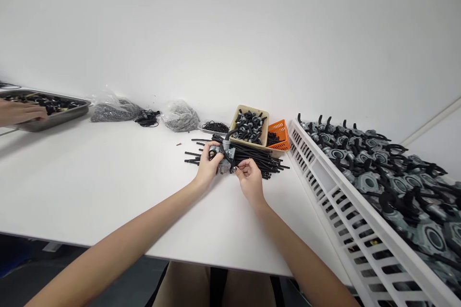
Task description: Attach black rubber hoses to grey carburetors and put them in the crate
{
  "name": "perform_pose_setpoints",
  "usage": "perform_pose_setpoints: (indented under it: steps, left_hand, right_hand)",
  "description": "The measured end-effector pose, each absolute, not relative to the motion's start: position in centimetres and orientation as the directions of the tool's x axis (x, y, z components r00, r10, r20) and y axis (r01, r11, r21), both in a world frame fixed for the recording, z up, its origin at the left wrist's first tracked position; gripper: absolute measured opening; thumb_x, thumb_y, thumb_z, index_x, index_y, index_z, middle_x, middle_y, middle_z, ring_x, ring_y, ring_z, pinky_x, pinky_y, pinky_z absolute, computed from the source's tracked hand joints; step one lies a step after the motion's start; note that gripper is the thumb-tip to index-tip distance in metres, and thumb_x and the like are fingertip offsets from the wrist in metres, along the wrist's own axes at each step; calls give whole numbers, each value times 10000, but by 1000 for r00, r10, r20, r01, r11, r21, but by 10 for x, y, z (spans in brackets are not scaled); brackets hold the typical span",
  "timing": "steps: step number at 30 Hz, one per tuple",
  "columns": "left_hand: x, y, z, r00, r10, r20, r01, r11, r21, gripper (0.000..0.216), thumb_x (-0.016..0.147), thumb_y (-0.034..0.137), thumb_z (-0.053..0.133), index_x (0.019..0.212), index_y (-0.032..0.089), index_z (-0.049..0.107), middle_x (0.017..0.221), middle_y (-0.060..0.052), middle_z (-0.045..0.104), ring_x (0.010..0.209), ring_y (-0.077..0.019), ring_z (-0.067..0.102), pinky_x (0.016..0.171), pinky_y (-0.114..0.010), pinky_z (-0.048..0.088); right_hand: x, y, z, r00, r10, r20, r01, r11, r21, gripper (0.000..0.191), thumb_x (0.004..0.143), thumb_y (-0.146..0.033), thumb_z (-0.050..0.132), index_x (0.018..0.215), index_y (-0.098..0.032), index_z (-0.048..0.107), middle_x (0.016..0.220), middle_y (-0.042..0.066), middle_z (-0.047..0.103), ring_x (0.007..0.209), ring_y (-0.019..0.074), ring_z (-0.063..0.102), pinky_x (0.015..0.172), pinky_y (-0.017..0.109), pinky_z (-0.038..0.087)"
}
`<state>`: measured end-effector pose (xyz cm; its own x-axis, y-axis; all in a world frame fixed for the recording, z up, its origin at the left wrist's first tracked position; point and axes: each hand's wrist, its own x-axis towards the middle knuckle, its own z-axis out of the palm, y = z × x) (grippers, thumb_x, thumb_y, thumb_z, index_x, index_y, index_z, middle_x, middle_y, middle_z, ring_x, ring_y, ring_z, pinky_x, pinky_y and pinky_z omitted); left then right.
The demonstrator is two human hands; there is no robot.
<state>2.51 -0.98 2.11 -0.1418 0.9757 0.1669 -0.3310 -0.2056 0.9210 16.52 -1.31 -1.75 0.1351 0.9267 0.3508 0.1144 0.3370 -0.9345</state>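
Observation:
My left hand (209, 165) is closed around a grey metal carburetor (227, 154) with a bent black rubber tube rising from its top. It is held just above the table, in front of a pile of black hoses (266, 160). My right hand (251, 180) is at the carburetor's lower right side, thumb and fingertips pinched together. At those fingertips a small shiny metal piece (235, 169) shows beside a black hose end; the fingers partly hide it, so its exact kind cannot be told.
Behind the hoses stand a cream basket (267, 129) of black and metal parts and an orange basket (284, 127). A white crate (324, 177) full of carburetors fills the right. Bags of small parts (180, 116) lie along the wall. At far left another person's hand (21, 112) reaches into a metal tray (68, 116).

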Motion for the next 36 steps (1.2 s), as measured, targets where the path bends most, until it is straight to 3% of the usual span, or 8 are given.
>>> perform_pose_setpoints:
  steps: [4, 7, 9, 15, 23, 29, 32, 36]
  left_hand:
    - [25, -8, 20, -111, 977, 184, -373, -212, 903, 343, 688, 259, 616, 1008, 260, 492, 679, 70, 477, 495, -92, 505, 431, -193, 455]
    - [25, -8, 19, -87, 978, 187, -406, -207, 890, 336, 692, 273, 618, 1006, 249, 501, 736, 47, 524, 539, -104, 527, 446, -204, 467]
    - [26, -9, 19, -56, 980, 190, -412, -196, 890, 327, 688, 271, 623, 995, 236, 515, 765, 35, 550, 564, -105, 534, 464, -203, 470]
    - [28, -11, 17, 4, 989, 148, -438, -132, 889, 327, 670, 273, 633, 977, 219, 535, 779, 31, 562, 576, -107, 542, 484, -209, 479]
    - [25, -7, 14, 75, 991, 114, -537, -57, 842, 316, 659, 245, 597, 973, 205, 581, 805, 17, 608, 623, -136, 589, 502, -223, 501]
    - [14, -6, 21, 316, 945, -86, -668, 286, 687, 422, 778, 413, 526, 1071, 129, 630, 787, -81, 704, 581, -212, 651, 486, -293, 506]
    - [12, -8, 22, 493, 861, -125, -605, 442, 662, 544, 821, 522, 490, 1095, 74, 632, 799, -146, 721, 640, -270, 684, 491, -322, 515]
    - [13, -14, 20, 625, 759, -181, -498, 567, 656, 593, 857, 576, 452, 1134, 78, 616, 803, -147, 728, 657, -282, 692, 630, -425, 562]
  right_hand:
    - [164, -14, -14, 81, 954, 287, -83, 294, -952, 440, 636, -309, 752, 1027, -221, 573, 998, 59, 617, 817, 185, 594, 706, 310, 498]
    - [161, -19, -7, -54, 955, 290, -268, 266, -926, 593, 710, -386, 730, 1244, -248, 513, 1272, 99, 592, 1073, 233, 599, 874, 368, 512]
    - [159, -21, -4, -88, 957, 276, -308, 237, -921, 640, 731, -422, 729, 1295, -246, 484, 1328, 104, 585, 1160, 256, 579, 930, 403, 503]
    - [160, -19, -3, -44, 969, 245, -288, 223, -931, 651, 641, -451, 806, 1175, -188, 542, 1105, 111, 720, 1043, 273, 664, 939, 430, 510]
    - [164, -23, -2, -5, 956, 294, -190, 288, -939, 545, 694, -418, 777, 1136, -191, 555, 966, 84, 745, 904, 232, 701, 833, 364, 544]
    - [182, -25, 13, 41, 906, 422, -38, 423, -905, 399, 851, -470, 591, 1134, -192, 624, 1116, 94, 684, 1073, 226, 623, 929, 360, 486]
    - [191, -22, 20, 102, 897, 431, -21, 435, -900, 426, 843, -488, 595, 1146, -191, 638, 1094, 89, 688, 1065, 228, 616, 948, 372, 470]
    - [196, -21, 23, 45, 909, 414, -120, 416, -901, 441, 783, -496, 677, 1121, -213, 675, 1045, 72, 696, 1019, 224, 622, 900, 360, 492]
